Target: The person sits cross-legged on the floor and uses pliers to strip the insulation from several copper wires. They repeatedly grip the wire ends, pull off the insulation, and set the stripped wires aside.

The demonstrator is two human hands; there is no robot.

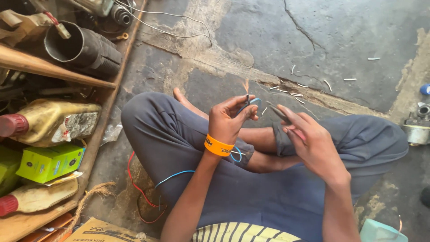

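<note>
Here, a person sits cross-legged on a cracked concrete floor (340,40), seen from above by a head-worn camera. The left hand (228,120), raised over the lap with an orange wristband (218,146) at the wrist, pinches a thin wire (247,96) upright between thumb and fingertips; the wire's bared copper strands fan out at the top, and a blue wire (174,175) loops behind the fingers and trails down across the grey trousers. The right hand (309,143) reaches in from the right, palm turned inward, fingers pressed together around a small dark tool (280,114) whose tip points at the wire; most of the tool is hidden under the fingers, so its kind is hard to make out. A red wire (134,183) curls on the floor beside the left knee. Short white offcuts of insulation (295,94) lie scattered on the concrete just beyond the hands. At left, a wooden shelf (107,116) carries a grimy golden oil bottle (53,118), a green box (49,163) and a black ribbed hose (85,47); its contents are partly cut off by the frame. A metal part (416,127) sits at the right edge, also cropped.
</note>
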